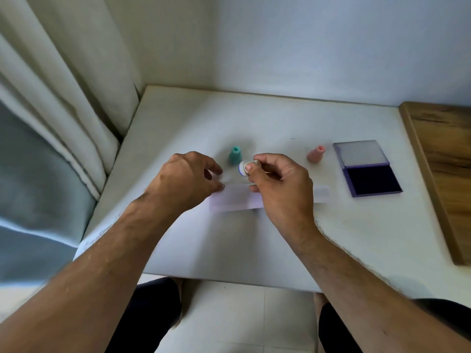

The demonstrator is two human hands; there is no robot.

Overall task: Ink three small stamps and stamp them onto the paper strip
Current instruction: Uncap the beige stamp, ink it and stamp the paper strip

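A white paper strip (235, 200) lies across the middle of the white table (331, 238). My right hand (277, 184) hovers over it and pinches a small white stamp (244, 168), tilted so its blue-inked face points left. My left hand (188, 179) rests at the strip's left end, fingertips on or just above the paper, holding nothing. A teal stamp (235, 155) stands upright just behind the hands. A pink stamp (316, 154) stands to the right, beside the open ink pad (369, 171) with its dark blue pad facing up.
A wooden board (443, 161) borders the table on the right. Curtains (63, 98) hang at the left, close to the table's left edge. A white wall stands behind. My knees show below the table's front edge.
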